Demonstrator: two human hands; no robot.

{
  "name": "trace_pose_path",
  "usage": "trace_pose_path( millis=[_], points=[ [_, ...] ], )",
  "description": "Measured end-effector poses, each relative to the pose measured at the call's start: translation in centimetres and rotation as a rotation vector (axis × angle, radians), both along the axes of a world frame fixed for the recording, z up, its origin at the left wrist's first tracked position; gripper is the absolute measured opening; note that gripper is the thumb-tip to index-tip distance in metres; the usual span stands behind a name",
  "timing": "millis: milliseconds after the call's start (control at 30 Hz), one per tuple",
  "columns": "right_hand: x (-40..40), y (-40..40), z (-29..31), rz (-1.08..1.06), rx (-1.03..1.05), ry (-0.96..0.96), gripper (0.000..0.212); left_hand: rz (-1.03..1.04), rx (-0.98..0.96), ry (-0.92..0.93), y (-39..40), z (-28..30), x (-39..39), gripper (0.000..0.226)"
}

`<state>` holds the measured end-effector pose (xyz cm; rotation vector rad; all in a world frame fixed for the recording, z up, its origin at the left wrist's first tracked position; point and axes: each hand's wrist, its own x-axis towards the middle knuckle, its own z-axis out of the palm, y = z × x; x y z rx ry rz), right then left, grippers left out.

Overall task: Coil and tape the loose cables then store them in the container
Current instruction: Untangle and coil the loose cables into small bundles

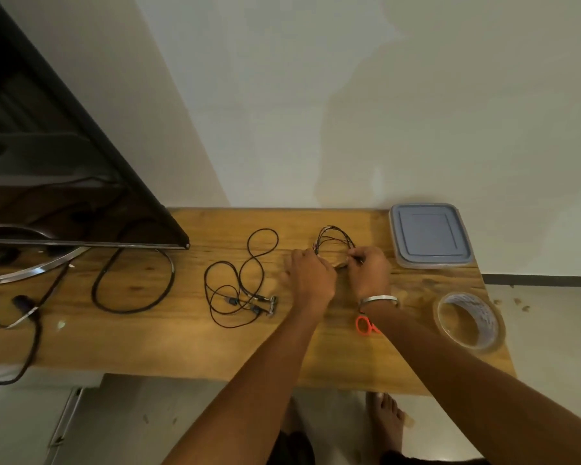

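I see left hand and right hand both pinching the coiled cable. Loose cable lies left of them; tape roll and lidded container right.

No readable text; print on tape roll inner face too blurred.

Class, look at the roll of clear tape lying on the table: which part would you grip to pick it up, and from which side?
Grip the tape roll across its ring wall, from above: thumb in the open core, fingers on the outer face. It lies flat with the hole up, near the table's right end, with nothing crowding it, so the right hand is probably nearest.
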<state>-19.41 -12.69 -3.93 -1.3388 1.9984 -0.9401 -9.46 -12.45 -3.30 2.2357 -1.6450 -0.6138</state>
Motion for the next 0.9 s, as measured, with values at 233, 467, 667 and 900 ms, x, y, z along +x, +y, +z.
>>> trace_pose_path(
  millis=[233,467,667,900],
  points=[
    [0.2,0.2,-0.3,0.081,-0.022,0.160,0.012,-0.042,0.011,-0.130,-0.1,0.5,0.2,0.033],
    [-0.1,0.3,-0.1,0.122,-0.002,0.258,0.015,-0.068,-0.062,-0.229,0.6,0.2,1.5,0.038],
    [0.0,0.3,0.0,0.188,0.015,0.294,0.022,-0.217,-0.188,-0.104,1.7,-1.6,2.3,0.047],
    [0.2,0.6,0.2,0.231,0.008,0.359,0.026,-0.226,-0.201,0.107,2.7,-1.2,3.5,0.060]
  ],
)
